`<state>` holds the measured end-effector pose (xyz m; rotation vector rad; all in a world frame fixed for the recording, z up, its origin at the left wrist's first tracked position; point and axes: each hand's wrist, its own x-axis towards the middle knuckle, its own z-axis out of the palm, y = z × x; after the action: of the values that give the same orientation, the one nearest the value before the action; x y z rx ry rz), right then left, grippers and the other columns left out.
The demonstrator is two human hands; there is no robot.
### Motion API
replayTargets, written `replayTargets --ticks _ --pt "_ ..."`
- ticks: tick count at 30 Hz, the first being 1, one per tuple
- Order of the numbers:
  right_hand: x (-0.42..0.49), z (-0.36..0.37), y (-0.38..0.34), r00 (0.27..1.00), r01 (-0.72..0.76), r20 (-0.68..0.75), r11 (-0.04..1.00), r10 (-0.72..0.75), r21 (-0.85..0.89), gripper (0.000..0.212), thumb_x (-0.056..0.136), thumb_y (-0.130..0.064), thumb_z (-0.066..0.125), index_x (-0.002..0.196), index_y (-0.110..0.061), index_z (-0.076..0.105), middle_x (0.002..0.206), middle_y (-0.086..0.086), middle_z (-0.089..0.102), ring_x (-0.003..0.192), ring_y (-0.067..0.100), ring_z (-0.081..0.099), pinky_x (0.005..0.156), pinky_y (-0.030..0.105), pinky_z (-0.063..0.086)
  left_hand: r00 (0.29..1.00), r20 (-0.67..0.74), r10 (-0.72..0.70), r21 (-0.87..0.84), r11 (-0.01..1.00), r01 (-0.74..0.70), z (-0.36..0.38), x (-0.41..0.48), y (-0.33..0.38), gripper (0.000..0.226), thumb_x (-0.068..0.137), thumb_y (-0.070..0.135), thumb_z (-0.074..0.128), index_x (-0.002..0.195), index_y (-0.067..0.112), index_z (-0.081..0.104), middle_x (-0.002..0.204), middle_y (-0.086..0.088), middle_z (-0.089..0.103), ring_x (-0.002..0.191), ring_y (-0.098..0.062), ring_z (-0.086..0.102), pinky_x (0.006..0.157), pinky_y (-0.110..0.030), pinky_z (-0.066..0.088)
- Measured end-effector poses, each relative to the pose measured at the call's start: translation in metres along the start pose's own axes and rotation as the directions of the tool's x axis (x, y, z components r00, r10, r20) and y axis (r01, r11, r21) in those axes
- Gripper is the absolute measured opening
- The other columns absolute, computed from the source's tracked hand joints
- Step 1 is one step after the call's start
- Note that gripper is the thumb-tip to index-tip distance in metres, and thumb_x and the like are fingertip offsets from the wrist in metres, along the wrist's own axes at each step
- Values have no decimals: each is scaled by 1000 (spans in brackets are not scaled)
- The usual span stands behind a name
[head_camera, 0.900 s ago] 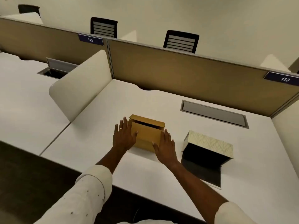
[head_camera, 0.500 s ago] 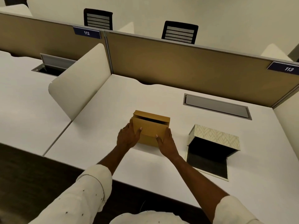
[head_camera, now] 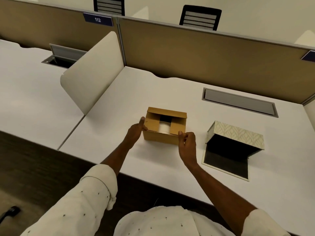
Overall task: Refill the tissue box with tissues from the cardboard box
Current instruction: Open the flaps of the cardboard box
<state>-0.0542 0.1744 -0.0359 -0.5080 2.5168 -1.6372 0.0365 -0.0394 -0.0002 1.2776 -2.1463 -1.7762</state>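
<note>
The left hand [head_camera: 135, 132] curls around the near-left corner of the cardboard box [head_camera: 164, 128], thumb on its rim; the right hand [head_camera: 186, 142] pinches the near-right top edge. White tissues [head_camera: 164, 128] show between the parted flaps. The patterned tissue box [head_camera: 238, 135] lies open just right, on the white desk [head_camera: 119, 99] beneath tan partitions [head_camera: 204, 53].
</note>
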Motion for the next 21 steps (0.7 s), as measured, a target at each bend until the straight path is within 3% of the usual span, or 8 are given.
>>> replayTargets --ticks 3,5,9,12,14,18,21 --pt "-4 1 11 998 40 49 999 -38 -37 22 100 -26 59 95 -6 52 96 9 54 85 20 54 74 24 47 980 48 195 171 965 -200 2 -2 -12 30 92 25 71 105 -2 73 123 -16 66 121 -27 58 112 -45 42" --pt "-6 -1 18 990 86 121 993 -76 -79 17 97 -21 64 97 -9 53 103 6 53 87 15 57 76 21 51 962 86 258 322 907 -272 7 -5 -20 35 86 13 78 115 -2 68 136 -18 54 129 -29 52 114 -39 40" --pt "-8 -8 33 953 199 264 963 -148 -180 19 96 -19 66 109 -12 54 116 2 51 94 11 59 79 20 54 969 100 227 515 821 -246 17 -8 -24 49 85 22 78 129 11 58 151 -7 37 136 -31 43 107 -46 46" --pt "-6 -15 38 923 263 344 937 -174 -231 20 96 -17 65 114 -11 57 126 3 51 108 16 57 89 29 55 968 68 241 625 746 -230 22 -9 -25 58 79 31 83 130 17 57 151 -1 37 136 -26 43 95 -46 53" --pt "-4 -19 41 896 320 405 895 -180 -311 25 96 -18 65 119 -12 57 137 6 49 120 20 53 95 32 55 961 65 268 740 633 -226 24 -9 -24 67 73 39 86 130 20 55 147 -1 41 134 -25 45 92 -43 53" --pt "5 -25 42 821 495 537 709 -193 -502 44 93 -27 70 130 -11 53 145 11 46 128 27 50 95 38 57 943 117 312 898 371 -234 32 -7 -19 65 73 45 84 124 15 55 136 -8 48 118 -28 57 87 -40 52" --pt "18 -25 41 748 627 628 536 -214 -565 44 94 -32 66 131 -13 53 143 8 48 130 28 46 100 36 51 922 204 330 940 199 -279 43 -9 -16 55 82 36 78 124 11 52 134 -10 48 116 -30 60 85 -39 53"
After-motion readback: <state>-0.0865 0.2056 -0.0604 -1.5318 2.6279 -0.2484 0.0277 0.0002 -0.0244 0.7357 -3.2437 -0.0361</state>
